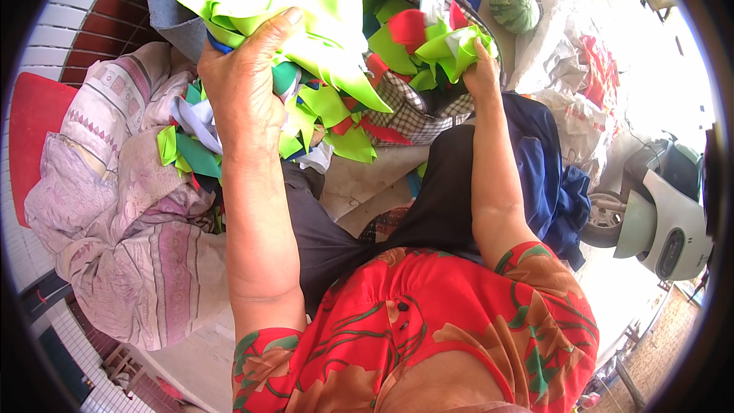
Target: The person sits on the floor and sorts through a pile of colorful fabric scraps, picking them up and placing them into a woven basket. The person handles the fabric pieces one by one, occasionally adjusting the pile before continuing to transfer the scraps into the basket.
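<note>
My left hand [248, 80] is raised at the upper left, closed round a large bunch of lime-green fabric scraps [306, 15]. The bunch fans out above and to the right of my thumb. Over a checked cloth bag [413, 111] on the right, my right hand [482, 73] grips a smaller lime-green scrap [451, 50]. Inside that bag lie red, green and white scraps, partly covered by my right hand's piece. More scraps [329, 111] in lime, dark green, red and white are heaped below my left hand, beside the bag.
A pale patterned quilt [138, 252] is bunched at the left, near a red panel [34, 138]. A watermelon [514, 8] sits beyond the bag, next to white plastic sacks [566, 69]. Dark blue cloth [535, 176] lies by my right arm. A scooter [657, 214] stands far right.
</note>
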### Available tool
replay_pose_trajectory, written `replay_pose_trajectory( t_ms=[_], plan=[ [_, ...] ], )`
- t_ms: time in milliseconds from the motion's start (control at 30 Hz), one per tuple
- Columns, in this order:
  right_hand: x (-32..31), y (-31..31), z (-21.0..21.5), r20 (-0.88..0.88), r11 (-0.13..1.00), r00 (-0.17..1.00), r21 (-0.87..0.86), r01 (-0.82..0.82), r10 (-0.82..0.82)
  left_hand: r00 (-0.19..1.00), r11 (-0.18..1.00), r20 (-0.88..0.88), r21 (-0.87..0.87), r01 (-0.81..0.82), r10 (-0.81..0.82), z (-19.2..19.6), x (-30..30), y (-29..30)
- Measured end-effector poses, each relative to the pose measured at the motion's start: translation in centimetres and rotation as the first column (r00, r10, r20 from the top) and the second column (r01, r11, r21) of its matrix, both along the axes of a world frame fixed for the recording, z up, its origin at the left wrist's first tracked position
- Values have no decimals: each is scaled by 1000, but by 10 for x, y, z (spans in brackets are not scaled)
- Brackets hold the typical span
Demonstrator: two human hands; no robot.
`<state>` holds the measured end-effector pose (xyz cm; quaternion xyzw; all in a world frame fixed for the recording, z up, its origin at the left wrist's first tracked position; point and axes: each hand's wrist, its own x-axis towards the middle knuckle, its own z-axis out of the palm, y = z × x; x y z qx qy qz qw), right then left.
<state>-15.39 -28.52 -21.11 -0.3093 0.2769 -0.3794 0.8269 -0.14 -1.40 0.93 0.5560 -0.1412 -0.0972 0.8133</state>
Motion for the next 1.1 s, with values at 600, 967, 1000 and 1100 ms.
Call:
replay_pose_trajectory(
  t_ms=[600, 967, 1000, 1100],
  plan=[
    [-7, -10, -12, -321, 991, 944, -135, 27, -69, 1000, 1000, 14, -23, -10, 10, -2, 9, 8],
    [1, 4, -14, -669, 771, 677, -243, -589, 306, 1000, 999, 11, -27, -23, 23, -3, 8, 7],
    [0, 3, -16, -777, 657, 506, -164, -736, 374, 1000, 999, 7, -28, -16, 16, -3, 8, 6],
    [10, 21, -28, -961, 310, 240, -273, -911, -139, 1000, 1000, -11, -28, -2, 1, -2, 7, 6]
  ],
)
